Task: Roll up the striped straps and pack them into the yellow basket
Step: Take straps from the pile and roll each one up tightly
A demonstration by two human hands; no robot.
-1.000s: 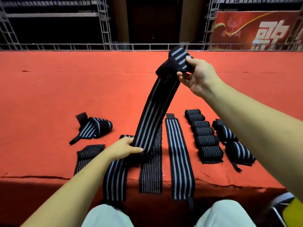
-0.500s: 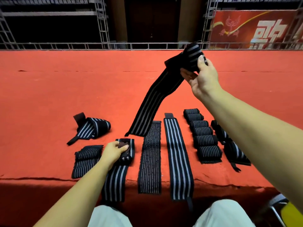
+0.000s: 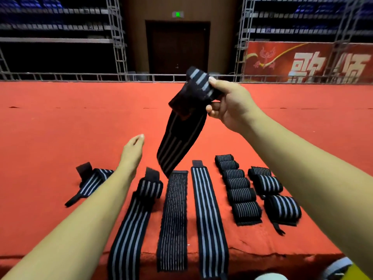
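Since half a second ago my left hand (image 3: 132, 148) has let go of the half-rolled strap (image 3: 141, 201) and risen. Its fingers are fairly straight and hold nothing as it reaches toward the hanging tail. My right hand (image 3: 228, 104) pinches the top of the strap (image 3: 181, 142) between thumb and curled fingers, a first turn bunched there. The rest dangles, its tip now off the red carpet (image 3: 60, 128).

Finished rolls (image 3: 240, 194) lie in two rows on the right. Two flat straps (image 3: 210, 219), the half-rolled one and a loose bundle (image 3: 90, 181) remain to do. A yellow patch (image 3: 361, 272) at the lower right corner may be the basket. As far as I can see, packing hasn't begun.
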